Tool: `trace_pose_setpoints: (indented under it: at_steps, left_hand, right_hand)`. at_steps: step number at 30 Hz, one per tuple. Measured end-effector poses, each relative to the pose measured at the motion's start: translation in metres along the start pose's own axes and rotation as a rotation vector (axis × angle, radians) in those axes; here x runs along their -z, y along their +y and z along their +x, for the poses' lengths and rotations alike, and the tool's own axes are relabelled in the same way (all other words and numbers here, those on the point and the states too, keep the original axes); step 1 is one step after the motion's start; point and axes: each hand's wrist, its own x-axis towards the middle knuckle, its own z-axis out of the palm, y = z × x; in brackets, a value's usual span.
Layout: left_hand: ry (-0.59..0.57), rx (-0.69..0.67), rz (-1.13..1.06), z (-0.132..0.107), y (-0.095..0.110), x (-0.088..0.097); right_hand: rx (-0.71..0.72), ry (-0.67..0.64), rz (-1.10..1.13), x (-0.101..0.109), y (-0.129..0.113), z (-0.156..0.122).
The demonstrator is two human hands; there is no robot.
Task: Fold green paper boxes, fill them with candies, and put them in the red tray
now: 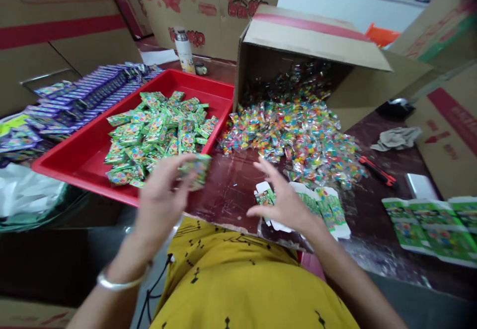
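Observation:
My left hand [162, 202] grips a small green candy box [196, 171], a little blurred, just off the near right corner of a red tray [89, 182]. Inside that tray lies a heap of similar filled green boxes [156, 130]. My right hand [283, 202] holds nothing; its fingers are spread above the table's front edge. Under and beside it lie unfilled, flattened green cartons [328, 207] with white flaps, partly hidden by the hand. Beyond it spreads a pile of clear candy packets [298, 130] with many-coloured sweets.
An open cardboard box [305, 36] on its side spills the packets. Purple packs [89, 95] stand in rows at left. A flask [184, 50], a red-handled cutter [378, 171], a cloth [397, 138] and more green cartons [432, 227] lie around.

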Motion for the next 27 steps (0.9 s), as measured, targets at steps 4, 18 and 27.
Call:
trace_pose_setpoints:
  at_steps: [4,18,27]
  left_hand:
    - [0.324,-0.083,0.596,0.034,-0.027,0.050]
    - [-0.480,-0.228,0.125,-0.047,-0.005,-0.148]
    - [-0.609,0.430,-0.848,-0.029,0.000,-0.107]
  right_hand:
    - [-0.285,0.075,-0.269,0.031,0.041,-0.005]
    - [-0.324,-0.238,-0.482,-0.007,0.039,0.012]
    - [-0.398,0.025,0.581,0.014,0.026,0.016]
